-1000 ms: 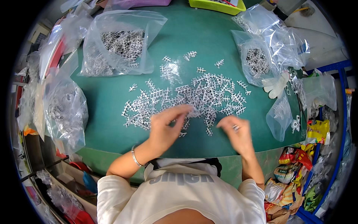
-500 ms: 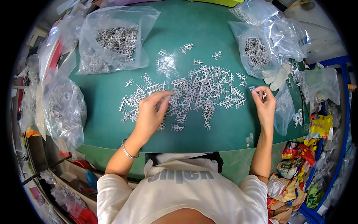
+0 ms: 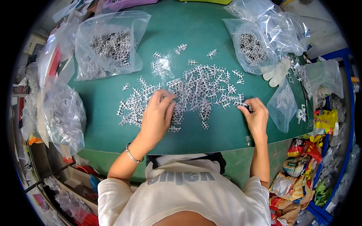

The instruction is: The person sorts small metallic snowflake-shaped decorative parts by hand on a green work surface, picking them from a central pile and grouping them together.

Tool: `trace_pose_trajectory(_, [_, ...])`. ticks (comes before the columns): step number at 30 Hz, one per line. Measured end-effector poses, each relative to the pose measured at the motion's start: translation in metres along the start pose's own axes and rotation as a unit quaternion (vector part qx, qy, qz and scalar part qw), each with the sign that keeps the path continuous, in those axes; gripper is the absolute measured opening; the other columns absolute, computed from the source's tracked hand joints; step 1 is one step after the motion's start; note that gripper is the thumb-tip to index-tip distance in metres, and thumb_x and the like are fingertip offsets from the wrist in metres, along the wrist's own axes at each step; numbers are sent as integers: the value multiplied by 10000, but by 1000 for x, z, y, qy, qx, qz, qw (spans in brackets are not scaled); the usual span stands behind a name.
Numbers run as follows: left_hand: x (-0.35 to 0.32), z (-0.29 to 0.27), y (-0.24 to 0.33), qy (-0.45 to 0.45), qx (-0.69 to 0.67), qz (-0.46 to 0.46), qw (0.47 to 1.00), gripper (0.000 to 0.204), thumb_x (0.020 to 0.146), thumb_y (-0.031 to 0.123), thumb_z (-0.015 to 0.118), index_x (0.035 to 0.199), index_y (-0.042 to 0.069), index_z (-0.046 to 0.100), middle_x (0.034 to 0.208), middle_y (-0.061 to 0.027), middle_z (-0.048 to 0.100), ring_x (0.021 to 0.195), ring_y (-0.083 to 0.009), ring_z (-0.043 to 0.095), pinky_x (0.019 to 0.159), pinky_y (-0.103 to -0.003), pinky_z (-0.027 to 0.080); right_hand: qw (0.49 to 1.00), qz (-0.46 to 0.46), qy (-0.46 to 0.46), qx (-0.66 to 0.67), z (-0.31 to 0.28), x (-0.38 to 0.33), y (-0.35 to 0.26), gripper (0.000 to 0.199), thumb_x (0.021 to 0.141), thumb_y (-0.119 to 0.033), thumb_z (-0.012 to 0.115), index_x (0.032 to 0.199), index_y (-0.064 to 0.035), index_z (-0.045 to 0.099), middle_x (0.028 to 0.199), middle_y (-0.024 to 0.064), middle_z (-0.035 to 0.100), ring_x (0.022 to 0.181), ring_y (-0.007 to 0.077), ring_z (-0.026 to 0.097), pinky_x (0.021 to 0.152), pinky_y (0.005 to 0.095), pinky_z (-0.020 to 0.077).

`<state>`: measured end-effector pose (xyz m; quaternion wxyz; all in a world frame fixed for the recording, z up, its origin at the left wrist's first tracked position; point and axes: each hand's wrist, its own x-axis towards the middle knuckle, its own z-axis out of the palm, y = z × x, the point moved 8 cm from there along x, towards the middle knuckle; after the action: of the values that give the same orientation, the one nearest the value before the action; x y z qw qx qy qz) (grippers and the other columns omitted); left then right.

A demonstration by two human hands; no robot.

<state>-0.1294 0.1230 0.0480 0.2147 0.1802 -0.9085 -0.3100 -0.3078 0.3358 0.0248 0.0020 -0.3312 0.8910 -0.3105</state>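
A spread of small silvery branched metal pieces lies across the middle of the green table. My left hand, with a bracelet on its wrist, reaches into the left part of the spread. Its thumb and fingers are bent toward each other over the pieces, and whatever lies between the tips is too small to make out. At the right edge of the spread, my right hand pinches a small branched metal piece between thumb and forefinger. Something silvery also shows within its curled fingers.
Clear bags of metal pieces stand at the far left and far right. Another clear bag sits at the left edge. A whitish glove and a small bag lie at right. Colourful packets are below the table edge.
My right hand has moved left and slightly nearer, bringing its piece to the spread's edge. My left hand has shifted a little right over the pieces. The whole view has turned slightly.
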Motion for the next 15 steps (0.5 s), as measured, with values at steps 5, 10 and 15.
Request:
trace_pose_trajectory(5, [7, 17, 27, -38, -21, 70, 997, 256, 746, -4, 623, 998, 18, 584, 979, -137, 527, 896, -304, 515, 765, -362, 425, 881, 131, -65, 449, 1, -14, 29, 173, 759, -19, 616, 735, -12, 445, 813, 137, 545, 566, 151, 508, 436, 248, 379])
trace_pose_trajectory(10, [24, 76, 71, -98, 35, 165, 981, 264, 701, 81, 671, 942, 18, 584, 947, -104, 523, 872, -263, 492, 736, -359, 374, 592, 186, -41, 783, 11, -11, 38, 142, 788, -30, 507, 776, -55, 368, 946, 207, 538, 535, 163, 511, 382, 202, 371])
trace_pose_trajectory(15, [27, 116, 68, -139, 167, 165, 962, 241, 673, 137, 687, 849, 16, 574, 934, -91, 510, 894, -247, 451, 736, -369, 329, 775, 172, -54, 606, 10, 3, 22, 500, 768, 6, 472, 1264, -16, 416, 850, 113, 562, 499, 130, 467, 395, 181, 308])
